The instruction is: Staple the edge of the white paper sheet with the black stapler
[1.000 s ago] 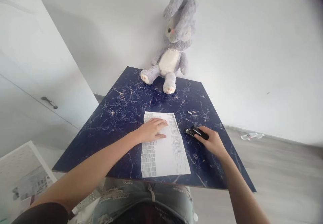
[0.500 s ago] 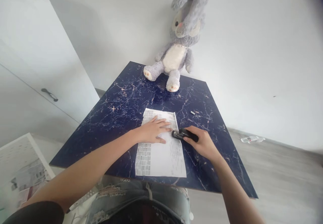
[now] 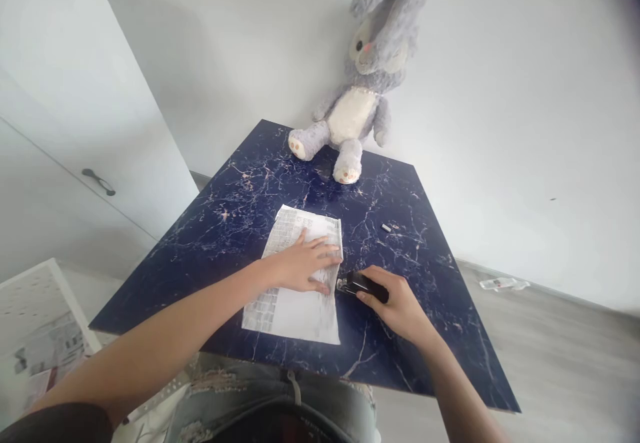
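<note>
Under my left hand [image 3: 304,264] lies a printed sheet of paper [image 3: 300,310], on the dark blue marbled table [image 3: 215,230]. That hand rests flat on it with fingers spread. Close to the sheet's right edge, my right hand [image 3: 397,300] grips a black stapler [image 3: 367,286]. The stapler's front end points left toward the paper edge, at about the height of my left thumb. Whether its jaws touch the paper I cannot tell. Part of the print is hidden by my left hand.
A grey plush rabbit [image 3: 353,113] sits at the table's back edge against the wall. A small metallic piece [image 3: 386,228] lies right of the paper. On the floor at right is a clear plastic item [image 3: 504,284]. A white cabinet [image 3: 75,130] stands at left.
The paper has shifted left and turned slightly, with my left hand on it. The stapler has moved down along the paper's right side, from over its edge to beside it.
</note>
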A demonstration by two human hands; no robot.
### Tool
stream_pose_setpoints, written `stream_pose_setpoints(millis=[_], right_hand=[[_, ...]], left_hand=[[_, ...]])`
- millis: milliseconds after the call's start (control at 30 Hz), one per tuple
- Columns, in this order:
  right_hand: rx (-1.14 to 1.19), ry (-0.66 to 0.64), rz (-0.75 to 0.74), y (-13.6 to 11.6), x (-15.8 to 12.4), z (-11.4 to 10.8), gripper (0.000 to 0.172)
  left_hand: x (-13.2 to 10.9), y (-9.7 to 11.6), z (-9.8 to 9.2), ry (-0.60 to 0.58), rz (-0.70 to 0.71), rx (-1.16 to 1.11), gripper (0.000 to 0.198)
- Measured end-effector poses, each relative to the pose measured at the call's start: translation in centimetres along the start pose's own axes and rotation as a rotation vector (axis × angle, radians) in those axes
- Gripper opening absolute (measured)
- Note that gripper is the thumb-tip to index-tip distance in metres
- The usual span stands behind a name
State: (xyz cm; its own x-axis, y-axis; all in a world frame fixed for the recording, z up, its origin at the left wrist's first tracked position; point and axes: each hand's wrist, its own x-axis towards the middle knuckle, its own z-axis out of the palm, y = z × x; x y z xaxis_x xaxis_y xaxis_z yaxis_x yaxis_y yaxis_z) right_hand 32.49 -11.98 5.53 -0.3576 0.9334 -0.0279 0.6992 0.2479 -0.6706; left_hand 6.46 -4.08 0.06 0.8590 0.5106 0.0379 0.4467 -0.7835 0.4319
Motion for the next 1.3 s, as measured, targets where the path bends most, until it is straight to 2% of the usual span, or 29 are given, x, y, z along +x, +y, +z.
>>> stream_pose_setpoints(millis=[167,300,400,533,700,800,967,1033,1133,1200,1300], right_hand=[[0.027,-0.037,0.000,-0.1,0.1,-0.6,0.014],[0.020,-0.056,-0.027,-0.4,-0.3,-0.8,0.014],[-0.046,-0.021,-0.005,-0.1,-0.7,-1.1,0.015],[-0.116,0.033,0.004,0.5,-1.1,-1.4,0.020],[-0.024,-0.070,-0.027,-0.4,-0.4,-0.6,0.018],[0.057,-0.086,-0.047,-0.5,-0.1,-0.2,0.021],[0.077,-0.109,-0.045,0.2,-0.5,-0.8,0.021],[0.061,-0.127,-0.040,0.3,-0.8,-0.9,0.019],[0.042,-0.134,-0.037,-0.3,-1.1,-0.6,0.014],[0.031,-0.119,-0.035,-0.9,-1.2,-0.2,0.015],[0.019,-0.115,-0.038,-1.6,-1.2,0.3,0.016]], left_hand=[[-0.6,-0.5,-0.8,-0.022,-0.029,0.004,0.074],[-0.7,-0.1,-1.1,-0.073,0.067,-0.019,0.057],[-0.6,0.3,-1.0,-0.086,0.101,-0.016,0.049],[-0.7,0.4,-0.9,-0.044,0.092,-0.023,0.047],[-0.7,0.3,-1.0,-0.030,0.079,-0.037,0.047],[-0.7,0.3,-1.1,-0.026,0.060,-0.040,0.050],[-0.8,0.5,-1.4,-0.017,0.111,-0.091,0.044],[-0.8,0.8,-1.4,-0.083,0.174,-0.129,0.048],[-0.7,1.0,-1.0,-0.160,0.216,-0.146,0.069],[-0.6,1.0,-0.4,-0.136,0.211,-0.131,0.078],[-0.3,0.9,0.2,-0.081,0.201,-0.118,0.081]])
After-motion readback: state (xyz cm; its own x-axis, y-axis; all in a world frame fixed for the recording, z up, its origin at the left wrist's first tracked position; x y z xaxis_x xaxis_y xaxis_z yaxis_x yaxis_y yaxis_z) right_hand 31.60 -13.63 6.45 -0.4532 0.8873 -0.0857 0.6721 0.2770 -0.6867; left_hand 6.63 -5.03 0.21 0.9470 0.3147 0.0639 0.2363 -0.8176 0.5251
